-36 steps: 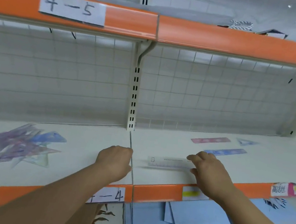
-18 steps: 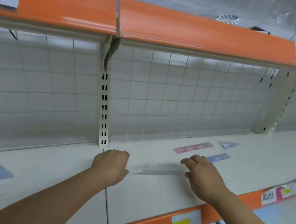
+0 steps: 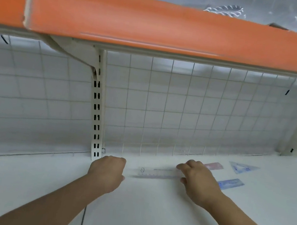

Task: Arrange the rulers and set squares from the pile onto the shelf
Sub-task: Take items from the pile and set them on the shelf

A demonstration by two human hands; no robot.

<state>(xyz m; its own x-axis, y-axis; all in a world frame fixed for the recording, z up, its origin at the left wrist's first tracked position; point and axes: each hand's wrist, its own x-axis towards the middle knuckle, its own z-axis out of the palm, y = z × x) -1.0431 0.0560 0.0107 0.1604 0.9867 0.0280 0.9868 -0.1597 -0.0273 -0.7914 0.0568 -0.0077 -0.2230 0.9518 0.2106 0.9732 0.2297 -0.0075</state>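
Clear ruler point(image 3: 157, 174) flat on the white shelf point(image 3: 148, 208)
Right hand point(image 3: 198, 181) pinches its end; left hand point(image 3: 108, 171) rests fisted alongside.

Single head-worn view, wide-angle, no second view to share. Looks forward and slightly down into shelf point(image 3: 148, 208) bay, close range, arm's reach. Faces wire grid back panel point(image 3: 183, 108) square-on; slotted upright point(image 3: 97, 108) left of centre. Orange edge of upper shelf point(image 3: 157, 23) fills top, lines bowed by lens. Both forearms enter from bottom edge; hands mid-frame near shelf back edge. Front edge of shelf clipped at bottom right corner.
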